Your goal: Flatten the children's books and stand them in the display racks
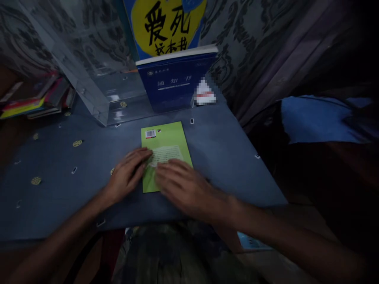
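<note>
A thin green book (166,144) lies back cover up on the blue tablecloth (222,157), its barcode at the far left corner. My left hand (128,173) rests flat on the book's left edge with fingers stretched out. My right hand (180,185), blurred by motion, lies over the book's near right part with fingers extended. Neither hand grips anything.
A dark blue book (174,81) stands upright behind the green one, in front of a yellow and blue poster (166,23). A clear plastic box (97,79) sits at the back left. Stacked colourful books (35,100) lie far left. The table's right edge drops into darkness.
</note>
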### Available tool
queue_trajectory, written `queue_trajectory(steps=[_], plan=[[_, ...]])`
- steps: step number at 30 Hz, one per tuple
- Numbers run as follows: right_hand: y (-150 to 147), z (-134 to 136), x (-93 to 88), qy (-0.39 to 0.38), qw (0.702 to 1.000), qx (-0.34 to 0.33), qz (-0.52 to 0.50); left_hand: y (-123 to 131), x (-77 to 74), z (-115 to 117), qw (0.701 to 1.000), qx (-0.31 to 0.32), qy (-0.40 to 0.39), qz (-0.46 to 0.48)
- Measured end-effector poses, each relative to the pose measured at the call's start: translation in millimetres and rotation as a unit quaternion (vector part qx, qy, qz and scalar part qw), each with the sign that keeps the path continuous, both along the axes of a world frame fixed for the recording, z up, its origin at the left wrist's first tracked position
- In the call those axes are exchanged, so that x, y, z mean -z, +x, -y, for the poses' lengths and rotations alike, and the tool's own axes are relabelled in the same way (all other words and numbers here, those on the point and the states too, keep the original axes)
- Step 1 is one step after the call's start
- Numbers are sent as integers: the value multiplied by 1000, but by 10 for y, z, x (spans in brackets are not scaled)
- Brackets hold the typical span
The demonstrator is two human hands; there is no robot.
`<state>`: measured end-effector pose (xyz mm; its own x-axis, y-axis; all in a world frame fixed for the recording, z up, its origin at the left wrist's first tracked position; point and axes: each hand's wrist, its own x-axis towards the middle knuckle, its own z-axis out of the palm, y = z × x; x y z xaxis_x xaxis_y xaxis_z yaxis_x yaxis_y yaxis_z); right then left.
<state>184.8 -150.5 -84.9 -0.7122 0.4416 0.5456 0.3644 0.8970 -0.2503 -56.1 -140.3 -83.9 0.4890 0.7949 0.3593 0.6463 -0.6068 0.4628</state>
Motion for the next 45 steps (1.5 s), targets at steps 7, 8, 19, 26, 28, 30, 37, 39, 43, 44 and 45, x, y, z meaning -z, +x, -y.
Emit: queue_trajectory(steps=[7,8,19,26,28,30,37,39,43,44,45], plan=[[-289,392,133,-24,993,-52,107,-123,124,19,997,34,-23,-68],[-271,403,154,-34,991,-56,114,-117,126,26,997,31,-21,-74],[298,555,279,-86,986,84,117,-95,131,54,995,15,-2,-104],[485,701,312,-97,974,179,100,-104,37,42,989,-16,-22,-144],[415,771,252,-111,973,177,100,-132,-3,-32,989,-11,-32,-143],[288,812,164,-135,974,142,112,-160,-49,-152,988,-10,-43,-146],[-384,469,-19,-179,977,-47,109,33,-253,-567,974,-18,-89,-206],[-505,301,-18,-144,980,-79,113,155,-292,-596,966,-25,-87,-242],[-471,38,-72,-86,977,-139,138,316,-278,-569,953,-16,-62,-295],[-407,-23,-105,-97,972,-167,134,334,-256,-553,954,-11,-48,-296],[-328,-88,-143,-128,965,-195,119,347,-231,-535,956,-7,-31,-293]])
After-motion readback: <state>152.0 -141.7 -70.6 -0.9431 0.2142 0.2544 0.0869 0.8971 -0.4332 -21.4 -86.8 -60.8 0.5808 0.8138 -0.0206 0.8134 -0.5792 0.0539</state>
